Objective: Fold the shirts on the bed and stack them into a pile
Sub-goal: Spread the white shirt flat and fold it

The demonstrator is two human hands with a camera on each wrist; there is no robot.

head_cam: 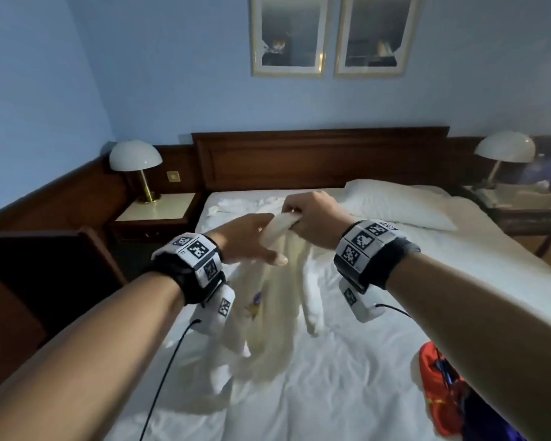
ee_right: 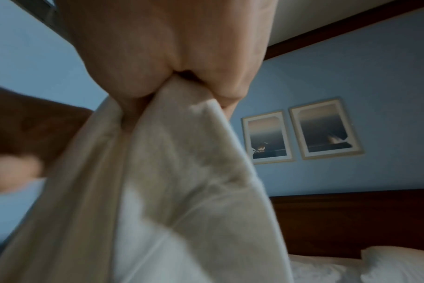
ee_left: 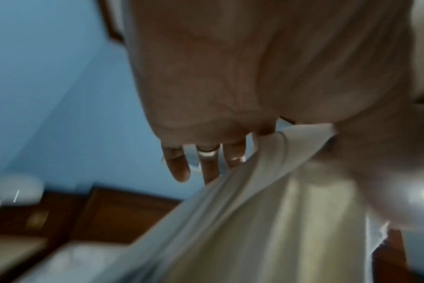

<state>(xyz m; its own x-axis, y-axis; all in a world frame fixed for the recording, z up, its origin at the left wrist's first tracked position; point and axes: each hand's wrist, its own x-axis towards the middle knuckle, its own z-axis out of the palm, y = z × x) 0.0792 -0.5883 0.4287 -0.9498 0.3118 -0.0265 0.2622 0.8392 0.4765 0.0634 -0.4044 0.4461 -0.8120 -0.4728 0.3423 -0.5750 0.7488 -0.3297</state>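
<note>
I have the cream shirt (head_cam: 277,300) up off the bed (head_cam: 347,377), hanging straight down from my right hand (head_cam: 312,218) — its long axis is near vertical, the hem brushing the sheet. That grip is pinched tight on a bunched top edge, likely the collar or a shoulder. My left hand (head_cam: 252,240) sits just beside it, fingers spread and touching the cloth without closing — the nearer hand, I judge, to take the other shoulder. The shirt looks soft, crumpled, with a small purple mark on the front. A red garment (head_cam: 439,386) lies lower right on the bed.
</note>
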